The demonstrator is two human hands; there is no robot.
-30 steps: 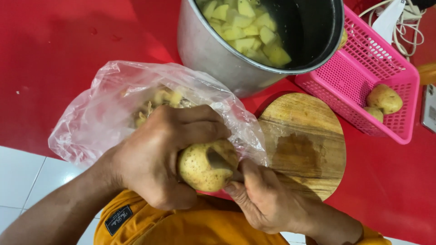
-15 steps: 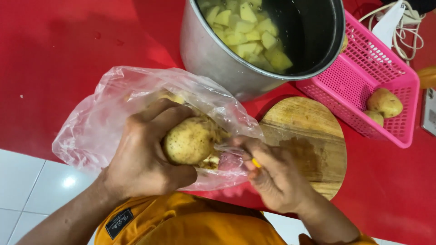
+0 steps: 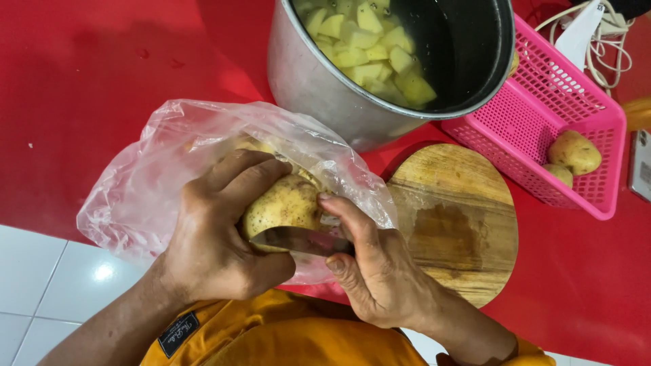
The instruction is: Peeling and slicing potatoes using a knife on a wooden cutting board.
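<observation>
My left hand point(image 3: 213, 237) grips a yellow-brown potato point(image 3: 285, 203) over a clear plastic bag point(image 3: 156, 183) with peelings inside. In my right hand point(image 3: 380, 271) is a knife point(image 3: 302, 240); its blade lies flat against the lower side of the potato, and my thumb presses on the potato's right end. Both hands are held close to my body, above the edge of the red counter point(image 3: 102, 74).
A steel pot point(image 3: 319, 88) with water and cut potato pieces point(image 3: 369, 47) stands at the back. A round wooden cutting board point(image 3: 461, 217) lies to the right. A pink basket point(image 3: 536, 129) holds two whole potatoes point(image 3: 573, 152). White cables lie at top right.
I have turned the potato in my left hand. The knife blade, hidden before, now lies against its underside, and my right thumb has come up onto the potato.
</observation>
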